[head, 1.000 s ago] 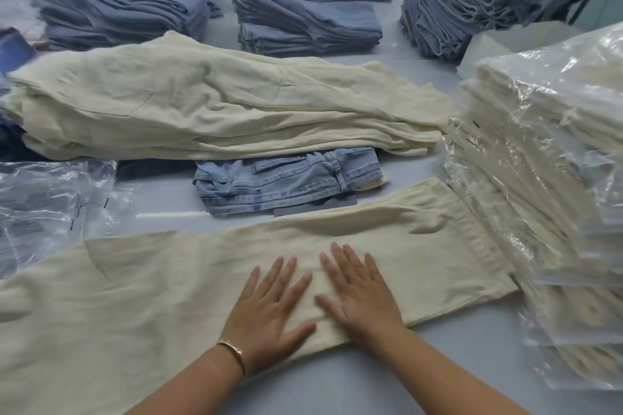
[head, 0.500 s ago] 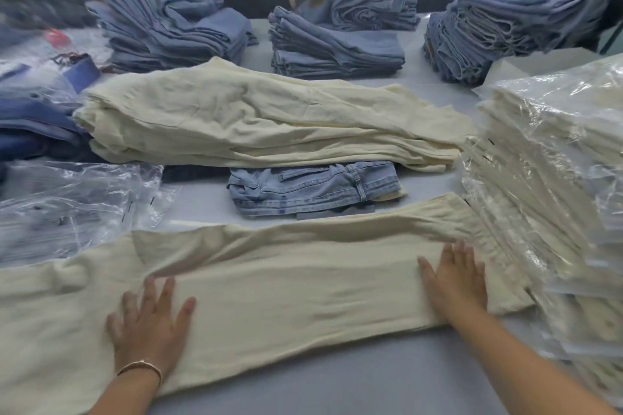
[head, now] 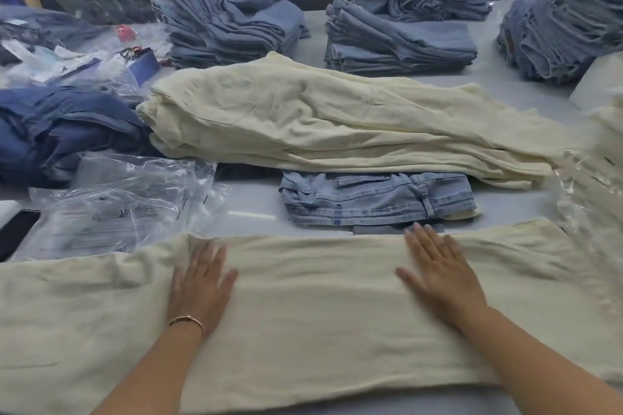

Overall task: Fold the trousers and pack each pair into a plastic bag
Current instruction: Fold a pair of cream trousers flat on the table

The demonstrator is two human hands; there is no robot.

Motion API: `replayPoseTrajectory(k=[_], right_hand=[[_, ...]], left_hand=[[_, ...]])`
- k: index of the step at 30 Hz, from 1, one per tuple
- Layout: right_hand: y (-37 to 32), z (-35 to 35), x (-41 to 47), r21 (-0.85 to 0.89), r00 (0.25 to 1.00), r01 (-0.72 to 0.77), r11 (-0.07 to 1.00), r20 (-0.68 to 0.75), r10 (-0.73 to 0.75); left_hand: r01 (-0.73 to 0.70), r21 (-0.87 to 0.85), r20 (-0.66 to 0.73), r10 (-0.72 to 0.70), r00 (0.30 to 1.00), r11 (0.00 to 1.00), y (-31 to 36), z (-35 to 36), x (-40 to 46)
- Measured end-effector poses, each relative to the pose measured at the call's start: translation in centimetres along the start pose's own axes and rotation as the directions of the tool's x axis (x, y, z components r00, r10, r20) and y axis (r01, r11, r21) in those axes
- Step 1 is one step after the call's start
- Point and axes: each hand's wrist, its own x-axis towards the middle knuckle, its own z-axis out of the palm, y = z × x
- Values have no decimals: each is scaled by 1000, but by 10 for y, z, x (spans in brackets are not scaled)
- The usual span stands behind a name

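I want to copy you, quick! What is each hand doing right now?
Left hand: open, flat on the cream trousers.
Right hand: open, flat on the same trousers.

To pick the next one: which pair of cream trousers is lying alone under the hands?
The cream trousers nearest the camera, spread flat as one layer under both hands; the other cream pairs form a pile behind the folded jeans.

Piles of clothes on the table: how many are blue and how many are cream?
Blue denim piles: 5
Cream piles: 1
Total: 6 piles, not counting the cream trousers lying flat under the hands or the bagged stack at the right edge.
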Motion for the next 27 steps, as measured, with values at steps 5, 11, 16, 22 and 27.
replayPoseTrajectory(k=[5, 11, 16, 22, 27], right_hand=[[87, -10, -13, 53, 936, -353, 934, 15, 352], [121, -4, -18, 61, 902, -431, 900, 6, 431], [110, -13, -20, 139, 901, -433, 891, 43, 432], [56, -6, -109, 444, 756, -369, 816, -366, 542], [53, 11, -170, 809, 381, -446, 382, -215, 899]], left_hand=[[-62, 28, -30, 63, 998, 998, -39, -7, 3], [-56, -27, -52, 55, 997, 998, -38, -7, 4], [-20, -16, -49, 20, 999, 1000, -36, -5, 5], [168, -179, -48, -179, 983, 969, 3, 2, -9], [34, -220, -53, -47, 998, 975, 70, 1, -54]])
